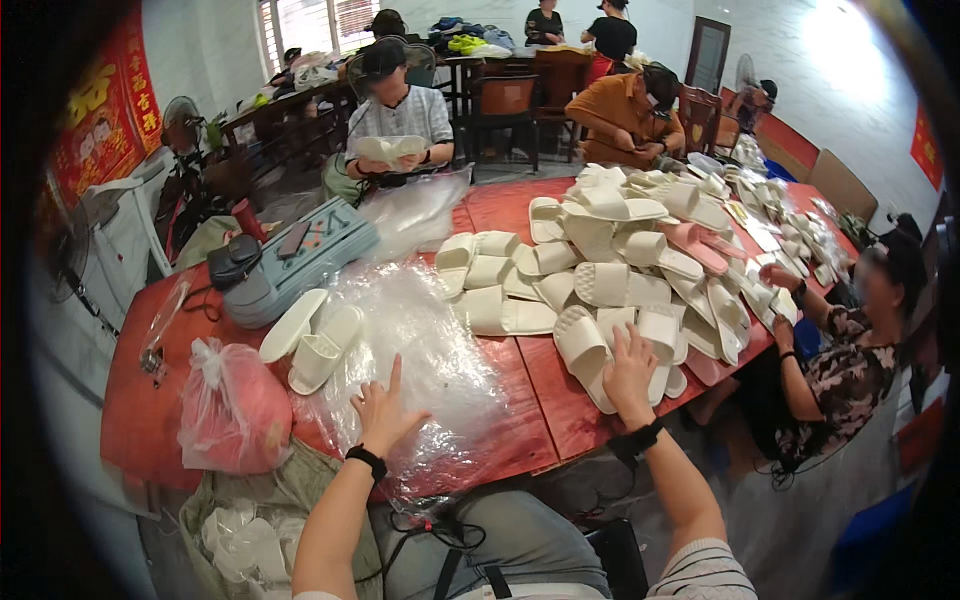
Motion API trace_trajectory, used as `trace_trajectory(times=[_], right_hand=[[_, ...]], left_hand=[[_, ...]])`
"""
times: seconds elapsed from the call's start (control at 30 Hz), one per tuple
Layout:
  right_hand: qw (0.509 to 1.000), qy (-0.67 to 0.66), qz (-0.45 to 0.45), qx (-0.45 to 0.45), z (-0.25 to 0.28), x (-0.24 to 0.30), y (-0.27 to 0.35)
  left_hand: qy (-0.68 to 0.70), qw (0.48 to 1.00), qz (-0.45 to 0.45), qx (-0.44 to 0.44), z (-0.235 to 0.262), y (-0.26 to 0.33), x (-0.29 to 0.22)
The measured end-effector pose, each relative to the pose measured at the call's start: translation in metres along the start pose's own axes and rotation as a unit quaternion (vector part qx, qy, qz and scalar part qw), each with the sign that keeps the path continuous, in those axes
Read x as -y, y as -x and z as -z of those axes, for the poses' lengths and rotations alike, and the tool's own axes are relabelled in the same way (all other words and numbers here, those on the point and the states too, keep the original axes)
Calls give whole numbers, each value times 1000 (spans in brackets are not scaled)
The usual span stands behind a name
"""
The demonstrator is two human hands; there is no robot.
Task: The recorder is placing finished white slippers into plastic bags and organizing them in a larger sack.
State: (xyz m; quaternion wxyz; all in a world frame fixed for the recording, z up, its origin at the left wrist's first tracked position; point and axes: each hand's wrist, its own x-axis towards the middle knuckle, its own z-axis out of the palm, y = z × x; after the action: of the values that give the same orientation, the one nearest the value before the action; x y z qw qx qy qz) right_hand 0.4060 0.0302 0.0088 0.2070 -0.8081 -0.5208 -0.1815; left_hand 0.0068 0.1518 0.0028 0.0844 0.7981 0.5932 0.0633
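Observation:
My left hand (386, 412) is over a spread of clear plastic bags (400, 345), its fingers stretched apart and nothing in them. My right hand (629, 375) reaches onto the near edge of a heap of cream slippers (625, 285). Its fingers are extended over a cream slipper (584, 347) and its neighbours; whether they press on one I cannot tell. A pair of cream slippers lies left of the bags: one slipper (326, 350) shows its strap, the other (293, 325) lies beside it.
A pink-filled plastic bag (235, 405) sits at the near left, before a grey-blue case (300, 260). A sack (215, 500) of white pieces stands below the red table's (150, 340) edge. Co-workers sit across (400, 120) and at the right (840, 350), one holding a slipper.

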Motion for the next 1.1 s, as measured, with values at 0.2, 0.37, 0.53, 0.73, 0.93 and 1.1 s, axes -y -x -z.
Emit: trace_trajectory(times=[0.2, 0.37, 0.53, 0.73, 0.93, 1.1], right_hand=[[993, -93, -62, -22, -2, -13, 15], [978, -189, -84, -22, -19, -56, 27], [984, -179, -16, -4, -34, -49, 18], [993, -100, -17, -63, -24, -23, 10], [991, -36, 119, 57, -24, -9, 16], [989, -3, 66, 131, -31, 13, 3]], left_hand=[[2, 1000, 28, -10, 2, -15, 7], [48, 998, 50, -1, 15, -20, -8], [23, 1000, 18, 11, 20, -6, -15], [19, 975, -208, -76, -48, 10, 4], [55, 978, -197, -45, -47, 42, -17], [18, 988, -154, 17, -32, 78, -45]])
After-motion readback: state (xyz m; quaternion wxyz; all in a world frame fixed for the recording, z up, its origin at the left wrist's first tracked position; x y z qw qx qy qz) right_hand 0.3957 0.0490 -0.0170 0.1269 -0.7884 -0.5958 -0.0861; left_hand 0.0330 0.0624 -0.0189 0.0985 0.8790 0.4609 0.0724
